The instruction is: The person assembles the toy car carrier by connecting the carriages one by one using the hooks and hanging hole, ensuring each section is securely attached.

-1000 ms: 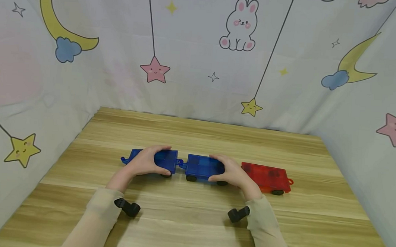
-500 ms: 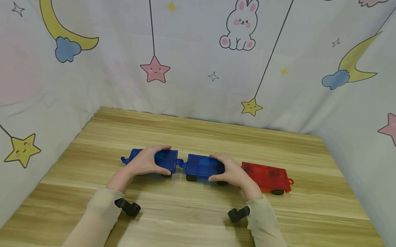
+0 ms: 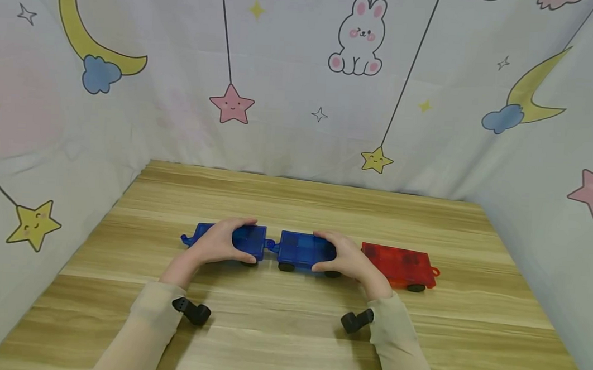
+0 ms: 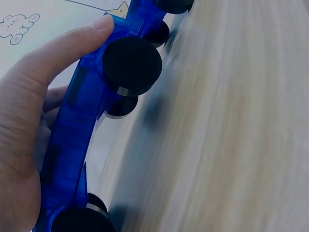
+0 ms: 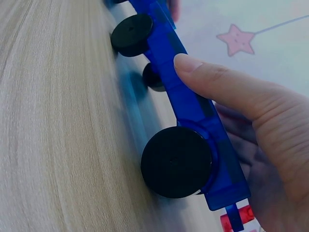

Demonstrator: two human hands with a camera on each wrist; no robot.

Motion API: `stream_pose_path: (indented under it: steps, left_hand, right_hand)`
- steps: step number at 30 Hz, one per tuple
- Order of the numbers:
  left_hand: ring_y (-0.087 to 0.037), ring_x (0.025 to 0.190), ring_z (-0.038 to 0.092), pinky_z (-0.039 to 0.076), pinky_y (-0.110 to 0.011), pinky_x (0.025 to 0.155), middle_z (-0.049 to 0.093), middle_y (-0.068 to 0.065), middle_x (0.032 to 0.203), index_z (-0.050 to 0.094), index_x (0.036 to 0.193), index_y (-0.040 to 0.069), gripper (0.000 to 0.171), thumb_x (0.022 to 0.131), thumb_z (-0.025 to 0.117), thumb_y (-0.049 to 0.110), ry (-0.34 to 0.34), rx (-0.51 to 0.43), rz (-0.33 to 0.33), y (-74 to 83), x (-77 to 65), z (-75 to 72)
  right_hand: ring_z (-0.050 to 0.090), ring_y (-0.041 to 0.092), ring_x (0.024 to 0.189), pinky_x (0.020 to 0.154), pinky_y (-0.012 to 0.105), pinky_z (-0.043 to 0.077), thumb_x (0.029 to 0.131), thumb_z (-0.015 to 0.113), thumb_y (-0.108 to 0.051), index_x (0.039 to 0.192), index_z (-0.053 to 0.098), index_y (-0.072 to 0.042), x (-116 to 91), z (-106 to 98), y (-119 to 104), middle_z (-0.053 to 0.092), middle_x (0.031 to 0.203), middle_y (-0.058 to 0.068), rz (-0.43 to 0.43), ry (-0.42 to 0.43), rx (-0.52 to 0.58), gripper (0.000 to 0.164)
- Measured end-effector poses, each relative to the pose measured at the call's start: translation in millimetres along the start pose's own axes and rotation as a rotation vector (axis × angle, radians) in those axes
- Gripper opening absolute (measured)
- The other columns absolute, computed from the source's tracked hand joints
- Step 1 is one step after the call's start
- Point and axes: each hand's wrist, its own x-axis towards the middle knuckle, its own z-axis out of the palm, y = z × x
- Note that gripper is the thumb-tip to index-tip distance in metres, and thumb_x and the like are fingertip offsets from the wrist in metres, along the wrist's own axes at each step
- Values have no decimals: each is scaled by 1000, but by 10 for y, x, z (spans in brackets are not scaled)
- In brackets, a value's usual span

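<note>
My left hand [image 3: 215,244] grips a translucent blue toy train car [image 3: 248,240] from above, thumb on the near side and fingers on the far side. Just to its right, my right hand [image 3: 349,257] holds a second blue train car [image 3: 299,248] the same way. Between them the small blue couplings [image 3: 271,245] overlap. Black wheels [image 4: 132,65] show under the left car in the left wrist view. In the right wrist view, the thumb presses the side of the right car [image 5: 190,99]. A red train car [image 3: 400,263] stands behind the right wrist, its left end partly hidden.
The cars stand in a row on a wood-grain table [image 3: 279,329]. White cloth [image 3: 288,145] printed with stars, moons and a rabbit encloses the back and sides. A red coupling [image 5: 236,218] shows beside the right blue car's end piece.
The couplings between the two blue cars overlap slightly more, the left car having shifted a hair to the right. Both hands keep their hold; the red car stays put.
</note>
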Motion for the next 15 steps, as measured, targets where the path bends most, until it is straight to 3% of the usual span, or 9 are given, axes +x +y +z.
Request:
stream_pose_path:
  steps: [15]
  left_hand:
    - [-37, 137, 44, 37, -57, 109, 50, -15, 146, 47, 145, 5, 94, 69, 87, 45, -11, 45, 6, 15, 5, -2]
  right_hand:
    - [41, 38, 138, 110, 56, 37, 77, 84, -33, 147, 46, -10, -5, -5, -11, 43, 151, 16, -3, -1, 10, 82]
